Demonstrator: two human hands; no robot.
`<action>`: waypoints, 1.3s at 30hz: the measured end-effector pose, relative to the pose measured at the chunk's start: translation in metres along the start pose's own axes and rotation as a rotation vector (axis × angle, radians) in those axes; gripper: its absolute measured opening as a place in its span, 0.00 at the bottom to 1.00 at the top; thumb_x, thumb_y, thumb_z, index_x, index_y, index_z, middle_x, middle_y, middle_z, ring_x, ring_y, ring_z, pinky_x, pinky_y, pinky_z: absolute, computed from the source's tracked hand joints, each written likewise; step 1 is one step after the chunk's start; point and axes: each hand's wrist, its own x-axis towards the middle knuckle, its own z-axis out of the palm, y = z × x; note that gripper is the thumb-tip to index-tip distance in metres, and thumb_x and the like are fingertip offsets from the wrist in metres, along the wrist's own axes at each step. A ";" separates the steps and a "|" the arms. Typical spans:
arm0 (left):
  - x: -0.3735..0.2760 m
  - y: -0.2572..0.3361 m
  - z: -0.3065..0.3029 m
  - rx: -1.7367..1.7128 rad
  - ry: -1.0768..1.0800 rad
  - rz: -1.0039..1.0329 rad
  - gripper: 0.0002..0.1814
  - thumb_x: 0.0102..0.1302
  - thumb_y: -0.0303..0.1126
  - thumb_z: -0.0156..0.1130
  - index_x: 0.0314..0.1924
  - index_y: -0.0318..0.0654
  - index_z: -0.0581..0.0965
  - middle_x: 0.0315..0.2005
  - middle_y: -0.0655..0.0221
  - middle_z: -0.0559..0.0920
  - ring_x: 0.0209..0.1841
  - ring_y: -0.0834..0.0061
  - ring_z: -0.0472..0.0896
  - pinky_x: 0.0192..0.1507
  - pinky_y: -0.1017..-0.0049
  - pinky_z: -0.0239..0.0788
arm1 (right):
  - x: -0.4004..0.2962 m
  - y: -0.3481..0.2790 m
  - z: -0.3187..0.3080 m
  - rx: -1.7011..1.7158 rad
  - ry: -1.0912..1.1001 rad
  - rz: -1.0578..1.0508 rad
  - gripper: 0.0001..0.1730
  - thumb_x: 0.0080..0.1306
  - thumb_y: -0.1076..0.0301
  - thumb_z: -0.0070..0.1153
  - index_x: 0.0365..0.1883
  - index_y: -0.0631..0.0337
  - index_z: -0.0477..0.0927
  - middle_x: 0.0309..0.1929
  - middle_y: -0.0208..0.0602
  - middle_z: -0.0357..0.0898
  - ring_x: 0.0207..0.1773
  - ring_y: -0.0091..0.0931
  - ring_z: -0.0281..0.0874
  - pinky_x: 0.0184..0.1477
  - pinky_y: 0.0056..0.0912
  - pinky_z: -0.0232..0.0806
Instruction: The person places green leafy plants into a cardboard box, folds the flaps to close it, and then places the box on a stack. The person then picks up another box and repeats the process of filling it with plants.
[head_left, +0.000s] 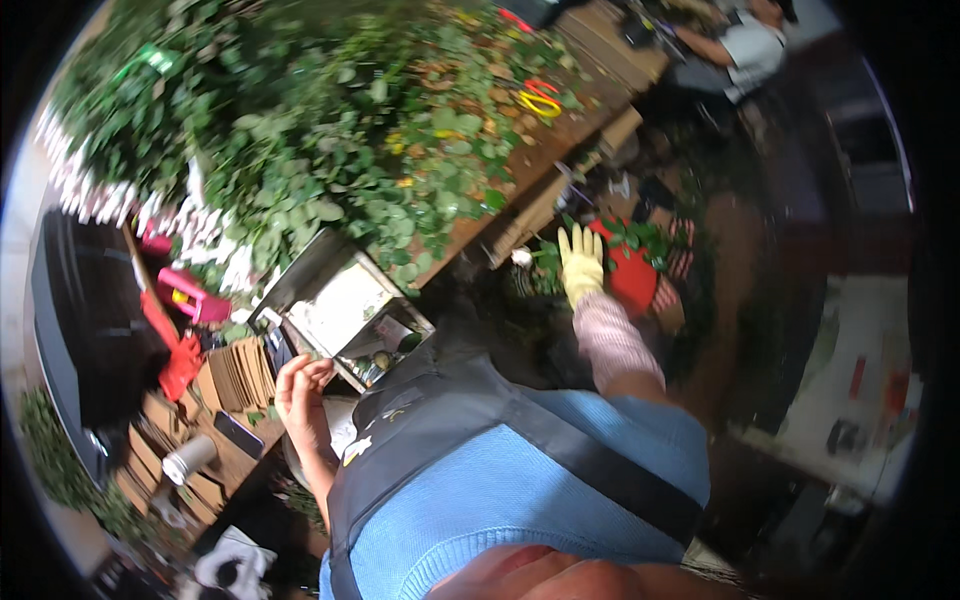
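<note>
My left hand is bare, its fingers loosely bent beside the corner of an open metal box. Nothing shows in it; whether its fingertips touch the box's rim is unclear. The box has a bright, pale compartment and a darker one with small items. My right hand, in a pale yellow rubber glove, reaches out low on the right with fingers spread and nothing in it. Next to that glove are a red object, green leaves and a white flower. Contact there cannot be made out.
Leafy cut stems heap the wooden table, their ends in white sleeves. Scissors lie among leaves. Folded cardboard, a phone and a white roll are at left. Another person works upper right.
</note>
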 end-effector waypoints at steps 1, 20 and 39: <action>0.001 0.001 0.014 -0.095 0.059 0.037 0.17 0.80 0.35 0.58 0.60 0.30 0.77 0.44 0.56 0.88 0.50 0.66 0.88 0.59 0.67 0.77 | 0.007 0.009 0.017 -0.018 -0.002 -0.016 0.31 0.78 0.64 0.36 0.80 0.43 0.63 0.84 0.44 0.54 0.85 0.44 0.50 0.84 0.58 0.34; 0.043 -0.039 0.169 0.350 -0.067 -0.095 0.21 0.71 0.19 0.65 0.63 0.33 0.76 0.55 0.56 0.85 0.54 0.68 0.86 0.60 0.69 0.77 | 0.086 0.101 -0.136 0.851 0.633 -0.806 0.22 0.59 0.85 0.51 0.50 0.56 0.82 0.44 0.39 0.84 0.54 0.42 0.81 0.68 0.48 0.70; 0.072 -0.037 0.279 0.398 -0.643 0.096 0.33 0.66 0.20 0.71 0.70 0.37 0.72 0.57 0.67 0.81 0.56 0.76 0.82 0.60 0.71 0.75 | 0.036 0.095 -0.220 0.935 0.607 -0.913 0.19 0.70 0.60 0.47 0.45 0.59 0.88 0.45 0.41 0.88 0.53 0.43 0.83 0.69 0.55 0.68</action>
